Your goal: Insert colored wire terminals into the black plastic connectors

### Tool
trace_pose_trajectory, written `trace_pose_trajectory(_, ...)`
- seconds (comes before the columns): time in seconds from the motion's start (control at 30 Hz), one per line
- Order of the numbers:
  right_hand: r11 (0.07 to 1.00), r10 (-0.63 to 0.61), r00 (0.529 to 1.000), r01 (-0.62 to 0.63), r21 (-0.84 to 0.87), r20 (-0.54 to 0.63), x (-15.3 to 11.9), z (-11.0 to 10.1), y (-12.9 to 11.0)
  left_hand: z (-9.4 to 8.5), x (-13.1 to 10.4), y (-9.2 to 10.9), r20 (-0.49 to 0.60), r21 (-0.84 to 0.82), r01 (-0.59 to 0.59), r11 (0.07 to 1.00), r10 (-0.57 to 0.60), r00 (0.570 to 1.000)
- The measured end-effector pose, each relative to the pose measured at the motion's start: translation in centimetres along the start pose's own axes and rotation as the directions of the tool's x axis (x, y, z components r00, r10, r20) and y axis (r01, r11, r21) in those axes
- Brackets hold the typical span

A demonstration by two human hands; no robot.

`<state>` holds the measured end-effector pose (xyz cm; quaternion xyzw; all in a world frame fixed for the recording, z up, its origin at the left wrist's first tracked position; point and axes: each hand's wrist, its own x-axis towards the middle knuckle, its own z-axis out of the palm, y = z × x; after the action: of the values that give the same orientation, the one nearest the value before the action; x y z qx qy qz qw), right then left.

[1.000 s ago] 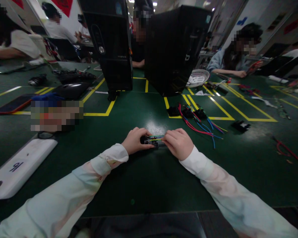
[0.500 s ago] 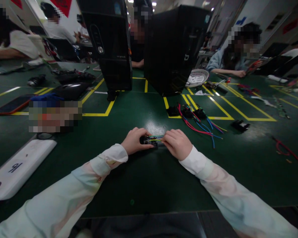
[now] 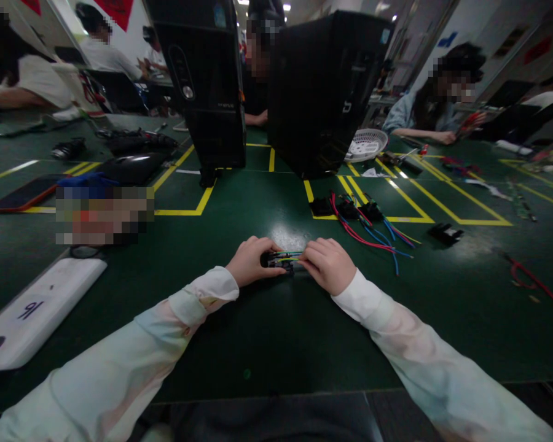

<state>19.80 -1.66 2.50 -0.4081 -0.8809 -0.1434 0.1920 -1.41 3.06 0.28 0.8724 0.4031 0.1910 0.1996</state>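
Near the middle of the green table (image 3: 276, 331), my left hand (image 3: 253, 262) grips a small black part (image 3: 273, 260) between thumb and fingers. Green, blue and yellow wires (image 3: 288, 256) run from that part to my right hand (image 3: 328, 265), whose fingers are pinched on their right ends. Both hands are low over the tabletop, a short gap apart. To the right and behind lie three black parts with red, blue and green wires (image 3: 373, 234). A separate black part (image 3: 446, 233) rests farther right.
Two tall black computer cases (image 3: 212, 86) (image 3: 325, 92) stand behind my hands. A white numbered case (image 3: 46, 310) lies left, near a phone (image 3: 25, 193). White basket (image 3: 367, 144) at the back; red cable (image 3: 539, 282) at right. Several people sit around.
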Motion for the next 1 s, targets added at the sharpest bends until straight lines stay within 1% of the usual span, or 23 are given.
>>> trace_pose_trajectory(0.07,1.0,-0.001,1.0,0.001,0.014,0.009,0.03,0.09,0.07,0.05,0.0,-0.02,-0.005,-0.004,-0.004,1.0,0.004,1.0)
trace_pose_trajectory(0.2,0.998,0.059,0.997,-0.058,0.017,-0.043,0.18,0.05,-0.05,0.09,0.03,0.01,-0.006,-0.001,0.007,1.0,-0.007,1.0)
trace_pose_trajectory(0.43,0.998,-0.029,0.999,0.028,0.053,0.02,-0.07,-0.2,-0.03,-0.07,-0.01,0.21,-0.006,-0.007,0.0,1.0,0.0,1.0)
trace_pose_trajectory(0.57,0.999,0.035,0.999,-0.035,0.009,-0.016,0.14,-0.25,-0.21,-0.06,0.0,0.17,-0.005,-0.004,0.008,1.0,-0.008,1.0)
trace_pose_trajectory(0.63,0.999,0.05,0.998,-0.05,0.014,-0.028,0.23,-0.23,-0.24,-0.01,0.03,0.1,-0.007,-0.004,0.015,1.0,-0.015,1.0)
trace_pose_trajectory(0.8,0.996,-0.029,0.999,0.027,0.08,0.032,0.04,-0.11,-0.02,0.05,0.03,0.01,-0.002,-0.009,-0.007,1.0,0.007,1.0)
trace_pose_trajectory(0.87,0.998,-0.004,0.999,0.002,0.059,0.034,0.0,-0.07,-0.01,0.06,0.02,-0.01,-0.009,-0.005,-0.012,1.0,0.012,1.0)
trace_pose_trajectory(0.93,0.999,0.046,0.999,-0.046,0.027,0.013,0.03,-0.04,-0.07,0.08,0.01,-0.03,-0.017,0.003,-0.008,1.0,0.008,1.0)
trace_pose_trajectory(1.0,0.998,0.067,0.998,-0.067,0.018,-0.006,0.07,-0.02,-0.1,0.07,0.0,-0.04,-0.018,0.011,0.0,1.0,0.0,1.0)
